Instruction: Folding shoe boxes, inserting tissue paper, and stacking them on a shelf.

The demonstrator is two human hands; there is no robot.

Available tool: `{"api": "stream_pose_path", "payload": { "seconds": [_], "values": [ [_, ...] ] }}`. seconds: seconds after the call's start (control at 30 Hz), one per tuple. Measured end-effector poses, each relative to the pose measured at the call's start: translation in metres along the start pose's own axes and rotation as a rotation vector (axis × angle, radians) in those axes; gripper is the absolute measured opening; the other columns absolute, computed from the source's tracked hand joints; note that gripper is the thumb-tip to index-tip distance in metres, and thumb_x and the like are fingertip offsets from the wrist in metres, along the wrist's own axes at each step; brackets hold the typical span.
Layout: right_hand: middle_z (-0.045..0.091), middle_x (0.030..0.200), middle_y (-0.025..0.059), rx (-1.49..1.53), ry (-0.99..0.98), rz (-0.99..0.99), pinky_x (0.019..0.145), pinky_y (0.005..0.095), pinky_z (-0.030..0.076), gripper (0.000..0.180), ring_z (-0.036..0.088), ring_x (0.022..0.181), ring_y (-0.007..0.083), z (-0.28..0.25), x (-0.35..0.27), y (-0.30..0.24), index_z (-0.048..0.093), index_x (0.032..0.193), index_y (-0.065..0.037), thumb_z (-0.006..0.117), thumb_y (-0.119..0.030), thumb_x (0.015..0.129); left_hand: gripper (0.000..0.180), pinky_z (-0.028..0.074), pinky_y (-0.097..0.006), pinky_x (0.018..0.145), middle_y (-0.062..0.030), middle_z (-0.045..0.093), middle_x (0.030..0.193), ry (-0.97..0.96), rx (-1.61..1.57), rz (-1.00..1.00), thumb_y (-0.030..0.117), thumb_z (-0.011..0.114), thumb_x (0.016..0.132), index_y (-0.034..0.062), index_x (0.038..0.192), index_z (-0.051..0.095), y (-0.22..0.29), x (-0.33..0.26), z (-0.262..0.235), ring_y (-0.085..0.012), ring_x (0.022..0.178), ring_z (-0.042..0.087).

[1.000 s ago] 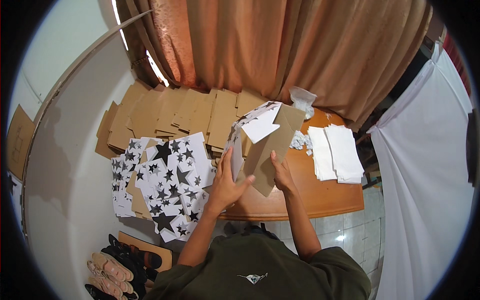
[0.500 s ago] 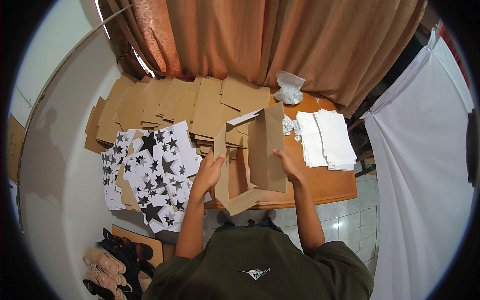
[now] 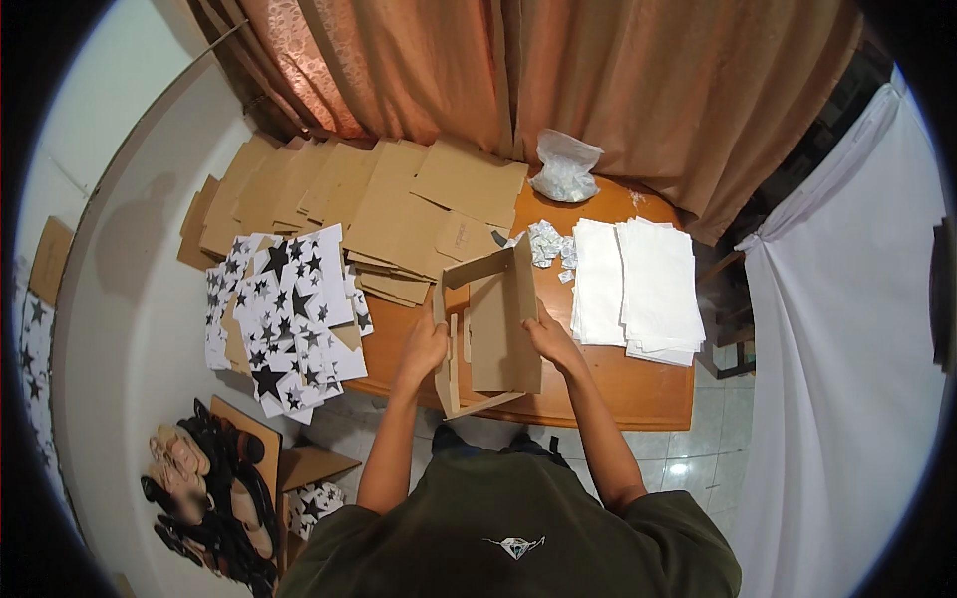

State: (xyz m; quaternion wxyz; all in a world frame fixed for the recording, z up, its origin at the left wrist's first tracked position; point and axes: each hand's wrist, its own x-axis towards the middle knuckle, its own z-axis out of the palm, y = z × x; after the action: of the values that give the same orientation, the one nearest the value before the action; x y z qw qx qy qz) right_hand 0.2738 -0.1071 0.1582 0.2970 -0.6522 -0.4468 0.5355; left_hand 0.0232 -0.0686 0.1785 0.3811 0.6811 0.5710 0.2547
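A brown cardboard box [image 3: 498,339], partly folded into a frame of upright walls, is held up over the front of the table. Its left wall is gripped by my left hand [image 3: 426,346], fingers wrapped behind the board. On the opposite wall my right hand [image 3: 548,337] is closed, thumb on the near side. Part of the wooden table shows through a gap at the box's left. Left of the box lie star-patterned white lid sheets [image 3: 294,309] in black and grey. Behind it are stacked flat cardboard pieces [image 3: 384,199].
On the wooden table [image 3: 638,394], right of the box, lie stacks of white paper [image 3: 658,284]. Small white packets [image 3: 545,242] and a clear plastic bag [image 3: 565,164] sit behind. Shoes [image 3: 219,488] stand at lower left. A brown curtain [image 3: 608,90] hangs behind; white cloth [image 3: 837,329] hangs at right.
Both hands keep their hold on the box. It has turned and its walls now stand more squarely, with the hands closer together. The whole view has shifted slightly.
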Motion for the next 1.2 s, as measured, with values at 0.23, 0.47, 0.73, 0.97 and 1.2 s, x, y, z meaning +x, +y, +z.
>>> {"api": "stream_pose_path", "payload": {
  "seconds": [0.23,0.47,0.73,0.97,1.2],
  "values": [
    [0.029,0.158,0.0338,-0.051,0.028,-0.465,0.12,0.0419,0.027,0.074,0.027,0.15,0.0431,0.006,0.047,0.069,0.014,0.162,-0.011,0.047,-0.029,0.099,0.059,0.044,-0.055,0.102,-0.0348,0.056,0.132,0.112,0.133,-0.067,0.012,0.045,0.094,0.0042,0.152,0.032,-0.02,0.003,0.059,-0.0523,0.118,0.056],
    [0.031,0.159,0.0283,-0.152,-0.128,-0.225,0.121,0.0408,0.025,0.077,0.029,0.149,0.0379,0.017,0.054,0.061,0.025,0.157,0.003,0.055,-0.041,0.101,0.06,0.043,-0.057,0.104,-0.0353,0.054,0.134,0.225,0.06,-0.172,0.013,0.044,0.096,0.0045,0.153,0.028,-0.056,0.019,0.082,-0.0529,0.12,0.054],
    [0.045,0.139,0.0364,-0.335,-0.059,-0.352,0.106,0.0465,0.042,0.09,0.049,0.128,0.0449,0.039,0.069,0.074,0.028,0.158,-0.002,0.064,-0.055,0.094,0.066,0.041,-0.056,0.106,-0.0367,0.05,0.138,0.276,0.052,-0.09,0.011,0.043,0.096,0.0021,0.156,0.018,-0.085,0.042,0.088,-0.0542,0.123,0.051],
    [0.048,0.124,0.0365,-0.351,-0.049,-0.343,0.099,0.0465,0.047,0.101,0.051,0.117,0.045,0.057,0.066,0.048,0.028,0.16,-0.013,0.074,-0.061,0.084,0.072,0.038,-0.057,0.109,-0.0346,0.039,0.15,0.15,-0.022,-0.169,0.015,0.045,0.096,0.0104,0.16,0.013,-0.071,0.041,0.05,-0.0553,0.129,0.046],
    [0.046,0.133,0.037,-0.365,-0.017,-0.355,0.1,0.0512,0.046,0.103,0.048,0.121,0.0467,0.077,0.068,0.04,0.03,0.158,-0.011,0.077,-0.06,0.08,0.088,0.027,-0.056,0.118,-0.0261,0.025,0.163,0.027,-0.189,-0.204,0.037,0.056,0.093,0.0166,0.163,0.007,-0.094,0.035,0.039,-0.0516,0.146,0.027]
  ]
}}
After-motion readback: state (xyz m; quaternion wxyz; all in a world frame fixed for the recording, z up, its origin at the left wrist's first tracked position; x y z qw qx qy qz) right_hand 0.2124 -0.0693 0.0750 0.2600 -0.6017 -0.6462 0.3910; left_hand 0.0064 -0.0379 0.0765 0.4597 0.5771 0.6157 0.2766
